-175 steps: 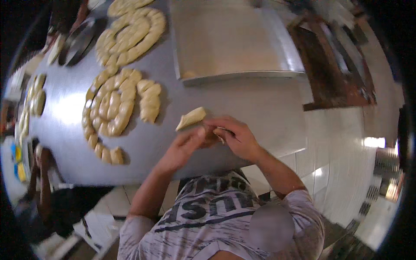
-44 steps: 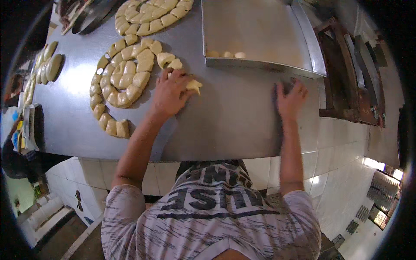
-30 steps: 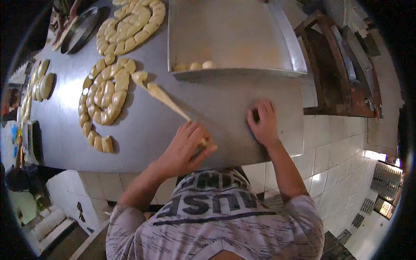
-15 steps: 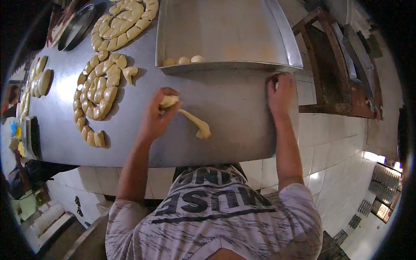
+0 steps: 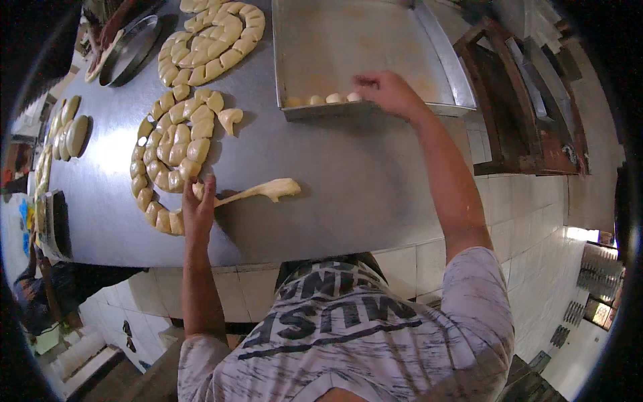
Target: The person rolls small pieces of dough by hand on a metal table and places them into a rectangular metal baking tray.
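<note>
My left hand point(image 5: 199, 209) is closed round a lump of pale dough beside a coil of cut dough pieces point(image 5: 161, 147). From its fingers a thin dough strip point(image 5: 271, 190) stretches right across the metal table, ending in a thicker lump. My right hand point(image 5: 388, 94) reaches over the near wall of a shallow metal tray point(image 5: 335, 111). Its fingertips are blurred beside a small dough ball point(image 5: 353, 98), and I cannot tell whether they touch it. Several such balls line the tray's near wall. One loose dough piece point(image 5: 230, 120) lies right of the coil.
Another dough coil point(image 5: 213, 43) lies farther back. A round dark pan point(image 5: 134, 50) sits at the far left, near another person's arm point(image 5: 110, 33). Long dough pieces point(image 5: 69, 130) lie at the left edge. A wooden frame point(image 5: 519, 100) stands right of the table.
My right hand has moved from the table's right side up and left into the tray, where one more ball shows. My left hand has moved left to the coil, and the dough strip has shifted left.
</note>
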`<state>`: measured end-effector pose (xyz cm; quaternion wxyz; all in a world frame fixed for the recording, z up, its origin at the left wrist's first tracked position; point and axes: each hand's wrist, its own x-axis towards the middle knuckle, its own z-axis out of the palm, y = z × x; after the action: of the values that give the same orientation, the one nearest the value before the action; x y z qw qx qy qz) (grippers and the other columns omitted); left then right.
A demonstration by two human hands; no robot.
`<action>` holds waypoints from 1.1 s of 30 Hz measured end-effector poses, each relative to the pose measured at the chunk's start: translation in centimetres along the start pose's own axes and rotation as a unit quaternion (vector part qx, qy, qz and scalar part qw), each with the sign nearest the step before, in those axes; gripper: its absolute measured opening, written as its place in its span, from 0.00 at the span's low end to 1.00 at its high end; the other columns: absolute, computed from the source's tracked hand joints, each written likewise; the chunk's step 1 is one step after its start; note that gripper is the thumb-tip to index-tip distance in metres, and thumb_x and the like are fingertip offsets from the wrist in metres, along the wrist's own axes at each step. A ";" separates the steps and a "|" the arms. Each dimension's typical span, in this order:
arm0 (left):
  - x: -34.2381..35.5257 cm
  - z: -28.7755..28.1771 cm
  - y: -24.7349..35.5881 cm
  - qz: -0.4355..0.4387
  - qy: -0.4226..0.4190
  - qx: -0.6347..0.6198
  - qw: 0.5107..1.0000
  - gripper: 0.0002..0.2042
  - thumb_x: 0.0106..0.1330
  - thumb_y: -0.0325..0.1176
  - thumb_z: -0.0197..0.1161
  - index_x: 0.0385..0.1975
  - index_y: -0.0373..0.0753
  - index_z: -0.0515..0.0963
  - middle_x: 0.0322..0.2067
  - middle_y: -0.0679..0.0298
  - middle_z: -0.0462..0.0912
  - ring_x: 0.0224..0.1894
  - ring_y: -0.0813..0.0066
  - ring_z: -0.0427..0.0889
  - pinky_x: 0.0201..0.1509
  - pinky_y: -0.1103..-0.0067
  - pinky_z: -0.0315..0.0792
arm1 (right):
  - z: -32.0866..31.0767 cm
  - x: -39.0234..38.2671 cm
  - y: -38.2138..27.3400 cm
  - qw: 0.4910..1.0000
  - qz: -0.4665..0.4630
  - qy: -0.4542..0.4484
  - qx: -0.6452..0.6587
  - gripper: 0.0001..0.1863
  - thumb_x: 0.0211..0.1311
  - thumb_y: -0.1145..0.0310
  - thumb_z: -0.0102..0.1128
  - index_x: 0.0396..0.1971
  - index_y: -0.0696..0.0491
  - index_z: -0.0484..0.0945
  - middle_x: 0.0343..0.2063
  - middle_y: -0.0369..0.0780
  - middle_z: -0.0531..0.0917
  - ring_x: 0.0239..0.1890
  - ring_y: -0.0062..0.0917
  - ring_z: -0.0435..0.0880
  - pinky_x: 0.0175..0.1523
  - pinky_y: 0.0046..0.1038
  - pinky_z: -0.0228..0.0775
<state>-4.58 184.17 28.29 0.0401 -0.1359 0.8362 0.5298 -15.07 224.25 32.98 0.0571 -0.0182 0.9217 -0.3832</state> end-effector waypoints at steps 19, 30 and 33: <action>-2.3 10.2 3.7 0.470 -0.309 0.218 0.798 0.15 0.57 0.29 0.59 0.46 0.41 0.72 0.52 0.60 0.71 0.60 0.55 0.63 0.62 0.61 0.57 | 3.2 -16.1 9.3 0.900 0.111 0.293 -0.303 0.19 0.62 0.60 0.49 0.49 0.55 0.70 0.46 0.46 0.73 0.53 0.44 0.69 0.61 0.46 0.51; 2.1 5.9 5.5 0.089 -0.102 -0.276 0.952 0.07 0.65 0.26 0.49 0.42 0.36 0.66 0.37 0.60 0.74 0.43 0.72 0.74 0.47 0.78 0.69 | 1.4 -15.6 12.7 0.921 0.063 0.278 -0.266 0.18 0.54 0.57 0.57 0.38 0.56 0.72 0.41 0.48 0.74 0.49 0.44 0.69 0.56 0.46 0.56; 0.8 7.9 5.9 0.080 -0.111 -0.247 0.959 0.04 0.64 0.25 0.52 0.35 0.38 0.65 0.31 0.64 0.70 0.32 0.77 0.71 0.36 0.81 0.67 | 4.0 -15.1 9.6 0.951 -0.037 0.232 -0.199 0.16 0.52 0.60 0.60 0.35 0.55 0.72 0.38 0.46 0.73 0.45 0.43 0.70 0.52 0.44 0.58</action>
<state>-7.60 193.47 29.86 0.0555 -0.0142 0.6780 0.7328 0.53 229.40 24.74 -0.1777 0.0263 0.9658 -0.1870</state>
